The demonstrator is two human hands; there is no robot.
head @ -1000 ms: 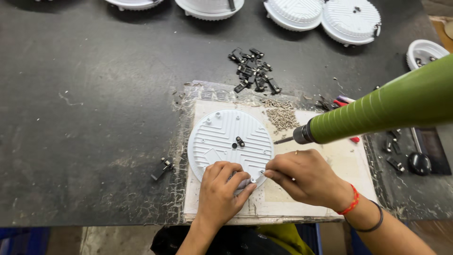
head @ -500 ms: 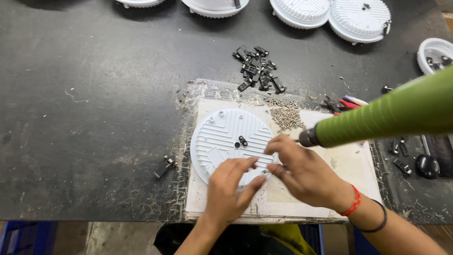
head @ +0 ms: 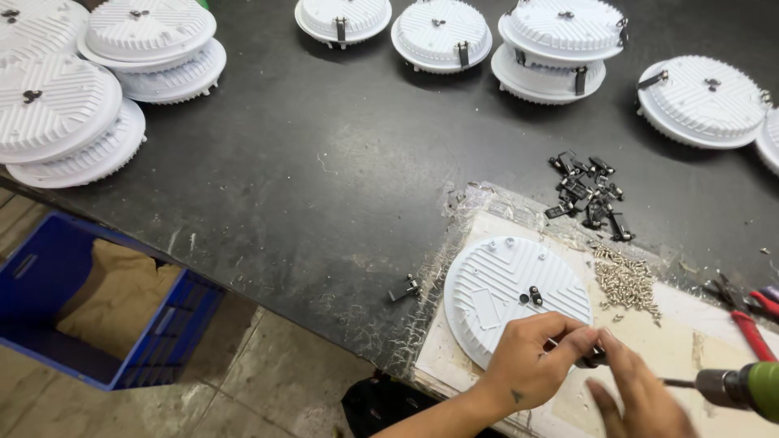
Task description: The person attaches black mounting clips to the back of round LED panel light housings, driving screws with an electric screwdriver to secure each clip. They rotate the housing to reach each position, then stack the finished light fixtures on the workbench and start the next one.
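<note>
A white ribbed round disc point(head: 503, 288) lies on a taped cardboard mat point(head: 690, 341) at the table's near edge, with a small black fitting at its centre. My left hand point(head: 531, 365) rests on the disc's near rim and pinches a small black clip point(head: 594, 354). My right hand point(head: 641, 397) is just to the right, its forefinger touching the same clip and its thumb held apart. A green electric screwdriver point(head: 751, 388) points its bit at the back of my right hand. Whether that hand grips it is hidden.
A pile of black clips point(head: 588, 195) and a heap of small screws point(head: 629, 280) lie beyond the disc; one stray clip point(head: 404, 288) lies left of it. Red-handled pliers point(head: 751, 320) are at right. White discs point(head: 73, 97) are stacked along the far side. A blue crate point(head: 122, 324) stands on the floor.
The view has swung left and down, showing the floor and crate. Both hands have shifted from the disc's top to its near right rim, and the screwdriver now sits lower right.
</note>
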